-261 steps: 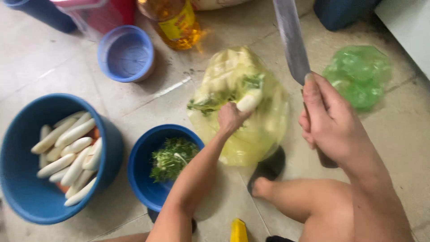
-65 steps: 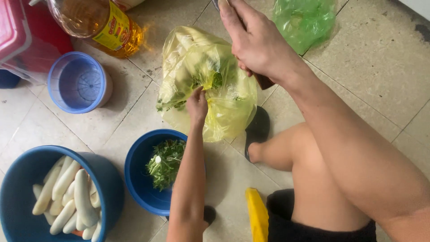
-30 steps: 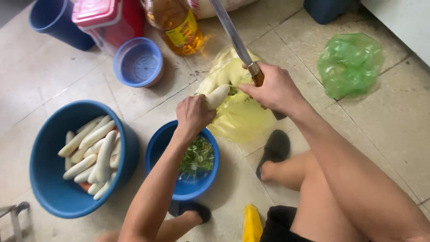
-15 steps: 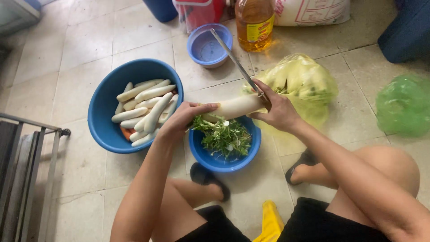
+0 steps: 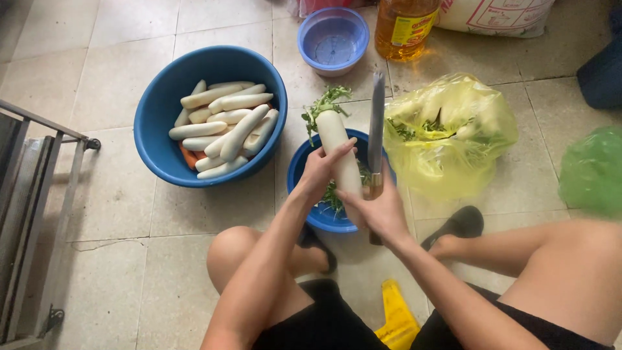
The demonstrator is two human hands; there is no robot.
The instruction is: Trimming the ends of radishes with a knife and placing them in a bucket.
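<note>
Knife handle hidden inside right hand (image 5: 382, 210), fist closed around it. White radish (image 5: 342, 155), leafy-topped, gripped by left hand (image 5: 322, 170).

Tiled floor (image 5: 110, 214), blue basins (image 5: 155, 149), oil bottle (image 5: 405, 29), yellow bag (image 5: 453, 136)

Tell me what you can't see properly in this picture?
Head view:
- What lies under the white radishes in the big blue basin: the pile hides it.
- The white sack: cut off by the top edge.
- Inside the yellow bag: cloudy plastic.
- The knife handle: hidden by the right hand.
</note>
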